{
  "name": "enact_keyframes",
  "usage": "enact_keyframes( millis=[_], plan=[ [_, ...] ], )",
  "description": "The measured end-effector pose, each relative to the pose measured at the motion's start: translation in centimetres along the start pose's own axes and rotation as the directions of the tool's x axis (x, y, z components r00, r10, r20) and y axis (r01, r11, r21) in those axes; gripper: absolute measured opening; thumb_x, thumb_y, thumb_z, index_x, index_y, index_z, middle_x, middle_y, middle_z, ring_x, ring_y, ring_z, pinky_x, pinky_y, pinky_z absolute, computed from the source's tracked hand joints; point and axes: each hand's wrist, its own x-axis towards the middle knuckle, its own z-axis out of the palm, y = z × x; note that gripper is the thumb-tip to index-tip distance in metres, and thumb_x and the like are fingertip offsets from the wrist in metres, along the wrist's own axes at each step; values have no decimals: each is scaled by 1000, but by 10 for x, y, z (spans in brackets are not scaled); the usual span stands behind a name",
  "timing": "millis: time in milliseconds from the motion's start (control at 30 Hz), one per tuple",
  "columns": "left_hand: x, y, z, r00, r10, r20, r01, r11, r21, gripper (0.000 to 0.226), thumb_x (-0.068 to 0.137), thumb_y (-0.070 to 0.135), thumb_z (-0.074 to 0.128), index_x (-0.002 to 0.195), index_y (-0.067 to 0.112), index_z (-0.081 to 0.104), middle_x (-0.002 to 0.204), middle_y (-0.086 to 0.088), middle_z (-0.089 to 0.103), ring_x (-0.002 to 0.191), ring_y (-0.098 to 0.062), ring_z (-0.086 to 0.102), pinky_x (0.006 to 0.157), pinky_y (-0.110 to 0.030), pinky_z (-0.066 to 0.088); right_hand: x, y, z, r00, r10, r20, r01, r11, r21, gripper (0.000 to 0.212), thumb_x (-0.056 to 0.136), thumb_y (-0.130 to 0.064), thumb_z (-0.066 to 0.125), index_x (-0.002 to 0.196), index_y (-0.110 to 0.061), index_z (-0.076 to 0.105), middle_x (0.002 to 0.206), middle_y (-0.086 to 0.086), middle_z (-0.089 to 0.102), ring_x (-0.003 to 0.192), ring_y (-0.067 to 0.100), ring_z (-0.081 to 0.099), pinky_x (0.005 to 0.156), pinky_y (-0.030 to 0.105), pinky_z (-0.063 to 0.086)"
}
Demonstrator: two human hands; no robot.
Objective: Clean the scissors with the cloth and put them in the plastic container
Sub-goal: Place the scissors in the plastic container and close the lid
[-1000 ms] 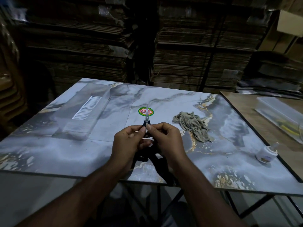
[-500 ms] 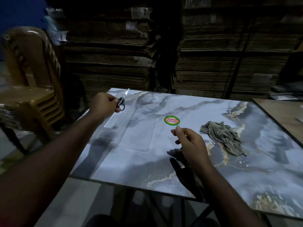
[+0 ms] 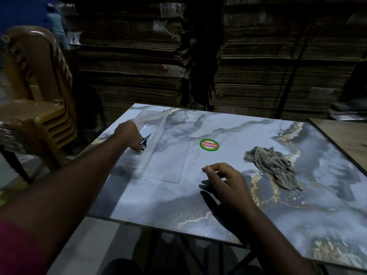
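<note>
My left hand (image 3: 129, 134) reaches down into the clear plastic container (image 3: 156, 124) at the table's far left and holds small black-handled scissors (image 3: 144, 141), blade tip pointing up and right over the container's white ribbed floor. The clear lid (image 3: 170, 155) lies flat just right of the container. My right hand (image 3: 226, 181) hovers above the middle of the marble table (image 3: 258, 135), fingers loosely curled and apart, with nothing in it. The crumpled grey cloth (image 3: 272, 165) lies on the table to the right of that hand.
A round green and red sticker (image 3: 209, 145) is on the tabletop. Stacked brown plastic chairs (image 3: 37, 108) stand left of the table. A wooden table (image 3: 345, 135) adjoins at the right. Cardboard stacks (image 3: 258, 66) fill the background, with a person (image 3: 57, 26) far back left.
My left hand carried the scissors from the table's middle to the left and has lowered them into the container. My right hand let go and stays over the table's middle.
</note>
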Motion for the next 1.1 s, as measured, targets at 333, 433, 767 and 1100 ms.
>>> enact_keyframes(
  millis=[333,433,767,1100],
  plan=[
    [-15,2,3,989,111,-94,-85,964,252,34,87,23,74,108,-3,69,114,-25,74,107,-40,70,80,-36,51,16,-3,18,973,-171,155,221,886,-407,8,90,-23,79,91,-30,79,95,-18,73,84,2,71,73,16,51],
    [-18,2,1,982,156,-107,-121,953,278,31,90,24,71,107,-2,69,113,-26,74,106,-41,69,80,-36,50,26,-9,30,955,-154,255,265,831,-488,28,86,-40,80,112,-32,79,111,-13,72,90,6,69,87,31,56],
    [-55,18,-7,740,632,-232,-634,770,76,38,89,-11,57,117,6,76,121,-13,72,113,-28,66,94,-33,51,27,-10,54,843,-471,261,502,516,-694,18,89,-37,65,85,-20,68,93,0,65,89,33,61,71,48,54],
    [-82,44,-7,734,669,-113,-612,581,-536,34,94,15,75,127,13,67,122,4,72,109,3,67,90,-15,55,25,-120,7,776,-581,-245,503,805,-314,7,108,-27,62,103,-31,59,91,-17,67,85,4,67,77,29,55]
  ],
)
